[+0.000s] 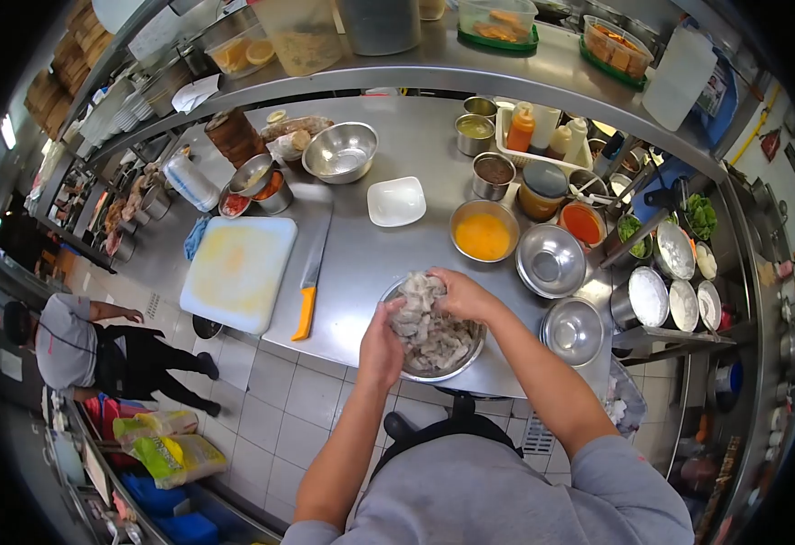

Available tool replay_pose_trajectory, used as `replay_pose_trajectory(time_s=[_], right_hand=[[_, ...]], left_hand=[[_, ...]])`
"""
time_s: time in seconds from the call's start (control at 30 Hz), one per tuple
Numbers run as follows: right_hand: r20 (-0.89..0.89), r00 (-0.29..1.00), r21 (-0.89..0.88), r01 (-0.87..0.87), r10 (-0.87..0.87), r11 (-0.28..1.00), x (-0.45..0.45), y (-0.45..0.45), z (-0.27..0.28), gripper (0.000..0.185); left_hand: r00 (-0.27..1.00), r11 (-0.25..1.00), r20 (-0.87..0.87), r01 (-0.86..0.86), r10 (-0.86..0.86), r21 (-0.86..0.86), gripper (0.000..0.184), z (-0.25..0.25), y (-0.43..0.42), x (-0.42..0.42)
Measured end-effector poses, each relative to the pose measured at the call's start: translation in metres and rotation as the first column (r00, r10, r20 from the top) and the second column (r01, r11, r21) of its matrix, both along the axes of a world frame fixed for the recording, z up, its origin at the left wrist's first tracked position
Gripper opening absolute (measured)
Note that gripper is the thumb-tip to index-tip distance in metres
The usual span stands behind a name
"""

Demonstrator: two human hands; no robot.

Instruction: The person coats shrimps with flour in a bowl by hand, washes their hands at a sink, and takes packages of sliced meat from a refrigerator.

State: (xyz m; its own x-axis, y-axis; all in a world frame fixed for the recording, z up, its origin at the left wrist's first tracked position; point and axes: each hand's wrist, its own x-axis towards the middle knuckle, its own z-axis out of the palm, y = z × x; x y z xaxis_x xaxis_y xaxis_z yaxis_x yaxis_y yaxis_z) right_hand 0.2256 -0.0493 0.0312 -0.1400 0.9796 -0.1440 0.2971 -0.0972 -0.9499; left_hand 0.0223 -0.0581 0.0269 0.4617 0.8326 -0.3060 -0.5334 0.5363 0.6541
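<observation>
My left hand (380, 349) and my right hand (462, 296) are cupped around a wet clump of greyish raw shrimp (420, 309). They hold it just above a round metal bowl (479, 352) at the table's near edge. More shrimp fill the bowl beneath the clump. Left of the bowl lies a knife with an orange handle (305, 314), its blade pointing away from me. Beyond my right hand stands a metal bowl of beaten egg (483, 238). The fingertips of my left hand are partly hidden by the shrimp.
A white cutting board (237, 272) lies on the left. A white dish (395, 202) and a metal bowl (340, 153) stand farther back. Metal bowls (572, 332) and sauce containers (582, 222) crowd the right. A shelf (397, 80) spans the back. Another person (79, 341) stands at far left.
</observation>
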Motion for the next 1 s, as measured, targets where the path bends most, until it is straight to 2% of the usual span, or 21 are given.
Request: replay_pose_trajectory(time_s=[0.03,0.07,0.13,0.2,0.27,0.33,0.37,0.43,0.5,0.57,0.63,0.67,0.7,0.73,0.77,0.83,0.87,0.9,0.93,0.97,1.0], right_hand=[[0.098,0.992,0.077,0.074,-0.081,0.994,-0.001,0.0,0.0,0.045],[0.098,0.992,0.077,0.077,-0.084,0.994,-0.001,0.0,-0.001,0.045],[0.26,0.966,0.209,-0.068,0.011,0.976,0.0,0.003,-0.002,0.043],[0.293,0.956,0.213,-0.07,0.004,0.974,-0.002,-0.001,-0.001,0.042],[0.325,0.946,0.216,-0.072,-0.002,0.974,-0.004,-0.006,0.003,0.041],[0.108,0.994,0.14,-0.047,0.032,0.989,-0.006,-0.01,0.006,0.046],[0.108,0.994,0.139,-0.045,0.03,0.989,-0.007,-0.013,0.008,0.046],[-0.087,0.991,0.011,-0.103,0.104,0.995,-0.009,-0.018,0.011,0.056],[-0.047,0.995,-0.005,-0.088,0.087,0.996,-0.007,-0.026,0.004,0.06],[-0.003,0.997,-0.022,-0.077,0.077,0.997,-0.008,-0.041,-0.001,0.065],[0.058,0.975,-0.294,0.222,-0.215,0.93,-0.018,-0.065,0.007,0.067],[0.06,0.975,-0.293,0.224,-0.216,0.93,-0.024,-0.072,-0.005,0.067],[-0.145,0.896,-0.455,0.316,-0.42,0.832,-0.029,-0.077,-0.025,0.068],[-0.297,0.729,-0.623,0.342,-0.617,0.704,-0.033,-0.079,-0.045,0.069],[-0.292,0.732,-0.626,0.341,-0.616,0.701,-0.042,-0.08,-0.063,0.069],[-0.363,0.571,-0.633,0.429,-0.736,0.645,-0.058,-0.067,-0.089,0.068],[-0.367,0.57,-0.629,0.43,-0.735,0.648,-0.056,-0.061,-0.098,0.068],[-0.481,0.591,-0.595,0.323,-0.648,0.736,-0.055,-0.056,-0.094,0.068],[-0.585,0.596,-0.546,0.212,-0.55,0.81,-0.054,-0.054,-0.092,0.067],[-0.606,0.571,-0.556,0.195,-0.554,0.808,-0.051,-0.057,-0.088,0.057],[-0.606,0.575,-0.554,0.19,-0.549,0.81,-0.049,-0.055,-0.088,0.057]], left_hand=[[1.0,0.999,-0.01,0.027,-0.026,0.042,0.043,0.007,0.003,-0.002],[0.998,0.995,-0.021,0.053,-0.051,0.083,0.043,0.014,0.005,-0.004],[0.997,0.995,-0.009,0.08,-0.079,0.061,0.045,0.017,0.009,-0.007],[0.992,0.978,-0.108,0.085,-0.064,0.193,0.048,0.006,0.017,-0.008],[0.989,0.986,-0.119,0.101,-0.085,0.13,0.05,0.011,0.016,-0.01],[0.986,0.991,-0.13,0.116,-0.107,0.065,0.051,0.017,0.019,-0.009],[0.97,0.986,-0.198,0.156,-0.141,0.065,0.052,0.017,0.022,-0.008],[0.949,0.978,-0.263,0.197,-0.174,0.064,0.053,0.011,0.03,-0.007],[0.846,0.956,-0.496,0.277,-0.193,0.101,0.06,-0.003,0.041,-0.003],[0.832,0.961,-0.507,0.276,-0.226,0.023,0.061,-0.012,0.039,0.002],[0.825,0.945,-0.465,0.311,-0.322,-0.102,0.064,-0.038,0.042,0.001],[0.826,0.945,-0.463,0.312,-0.322,-0.101,0.064,-0.059,0.041,0.0],[0.794,0.943,-0.525,0.329,-0.306,-0.052,0.064,-0.071,0.037,0.003],[0.761,0.938,-0.583,0.348,-0.286,-0.006,0.064,-0.078,0.033,0.008],[0.794,0.944,-0.518,0.317,-0.319,-0.096,0.061,-0.045,0.02,0.012],[0.836,0.939,-0.429,0.313,-0.343,-0.142,0.059,-0.06,0.022,0.011],[0.869,0.929,-0.335,0.319,-0.365,-0.185,0.057,-0.069,0.024,0.011],[0.868,0.929,-0.335,0.323,-0.367,-0.182,0.057,-0.073,0.026,0.01],[0.905,0.93,-0.234,0.315,-0.355,-0.192,0.054,-0.077,0.027,0.008],[0.934,0.931,-0.131,0.304,-0.333,-0.203,0.051,-0.081,0.027,0.007],[0.936,0.933,-0.13,0.298,-0.327,-0.201,0.051,-0.074,0.026,0.006]])
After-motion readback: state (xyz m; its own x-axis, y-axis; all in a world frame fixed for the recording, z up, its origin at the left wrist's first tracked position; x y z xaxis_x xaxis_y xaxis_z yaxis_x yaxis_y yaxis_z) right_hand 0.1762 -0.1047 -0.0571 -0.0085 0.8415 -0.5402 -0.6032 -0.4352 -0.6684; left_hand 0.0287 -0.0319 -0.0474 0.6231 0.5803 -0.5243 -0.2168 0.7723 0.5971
